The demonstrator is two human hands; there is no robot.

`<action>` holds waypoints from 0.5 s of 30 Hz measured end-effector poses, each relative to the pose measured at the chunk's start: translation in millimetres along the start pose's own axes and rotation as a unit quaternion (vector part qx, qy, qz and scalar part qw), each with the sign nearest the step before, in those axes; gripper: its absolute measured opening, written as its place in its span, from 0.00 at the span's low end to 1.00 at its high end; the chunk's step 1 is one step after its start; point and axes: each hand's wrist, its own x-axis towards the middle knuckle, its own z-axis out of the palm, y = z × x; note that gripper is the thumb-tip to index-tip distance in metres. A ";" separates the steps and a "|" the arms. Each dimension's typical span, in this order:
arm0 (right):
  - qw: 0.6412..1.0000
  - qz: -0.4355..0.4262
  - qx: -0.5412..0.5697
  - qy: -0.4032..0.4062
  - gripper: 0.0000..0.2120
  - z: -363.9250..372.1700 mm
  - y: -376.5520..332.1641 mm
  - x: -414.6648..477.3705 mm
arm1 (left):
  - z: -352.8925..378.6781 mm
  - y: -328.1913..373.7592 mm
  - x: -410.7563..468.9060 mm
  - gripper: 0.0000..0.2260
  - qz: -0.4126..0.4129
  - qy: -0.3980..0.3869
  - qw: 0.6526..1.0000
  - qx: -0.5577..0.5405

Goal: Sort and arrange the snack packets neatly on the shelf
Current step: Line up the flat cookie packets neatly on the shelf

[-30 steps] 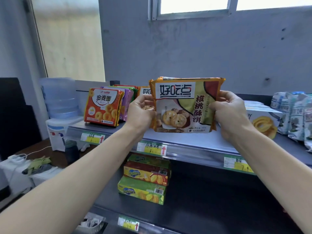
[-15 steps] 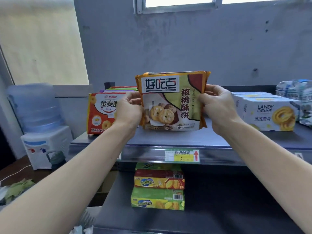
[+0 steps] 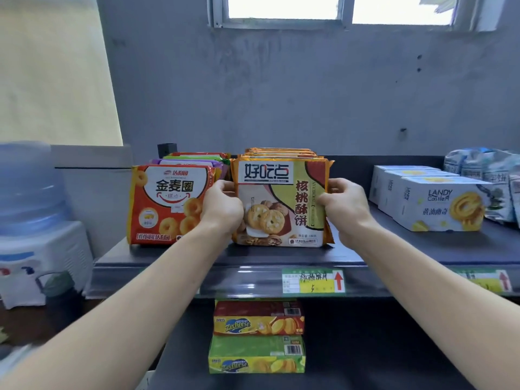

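the orange-and-green plastic biscuit packet [image 3: 281, 204] stands upright on the dark grey metal upper shelf [image 3: 422, 249]. its printed face is toward the camera and its bottom edge rests on the shelf surface near the front. it is the front unit of a row of matching orange packets [image 3: 281, 152] lined up behind it.

left hand [image 3: 222, 205]: grip grasping the left edge of the packet, fingers curled round the side.
right hand [image 3: 344, 205]: grip grasping the right edge, thumb on the front face, fingers wrapped behind.

just beside the packet, on the left, a red-orange ring-biscuit packet [image 3: 168, 204] stands upright. on the right, apart from the held packet, is a row of white cardboard cookie boxes [image 3: 441, 204], with pale blue-and-white bags [image 3: 484, 164] past them. a green-and-yellow price label [image 3: 312, 280] sits on the shelf's front rail below the packet. on the lower shelf, a red cardboard box [image 3: 259, 318] appears directly above a green cardboard box [image 3: 256, 354]. a white water dispenser with a blue bottle [image 3: 31, 206] stands at far left.
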 end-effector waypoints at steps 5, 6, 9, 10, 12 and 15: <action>1.000 -0.008 0.010 -0.001 0.12 2.5 9.4 11.1 | 5.2 -3.3 0.9 0.18 0.010 -0.026 1.000 -0.011; 1.000 -0.010 0.012 0.000 0.12 1.6 11.1 13.5 | 6.6 -4.1 1.6 0.19 0.006 -0.038 0.999 -0.021; 1.000 -0.014 0.023 -0.004 0.11 -1.0 12.9 18.9 | 11.0 -6.8 3.7 0.20 0.002 -0.049 0.998 -0.036; 1.000 -0.014 0.026 -0.010 0.11 -1.5 14.2 20.5 | 12.8 -7.6 4.2 0.20 0.003 -0.047 0.998 -0.035; 0.999 -0.009 0.021 -0.027 0.13 -2.9 17.7 22.2 | 15.5 -10.8 5.7 0.21 -0.003 -0.049 0.998 -0.041; 0.997 0.026 0.019 -0.064 0.13 -4.5 26.4 24.6 | 18.7 -15.5 5.9 0.27 -0.047 -0.084 0.993 -0.062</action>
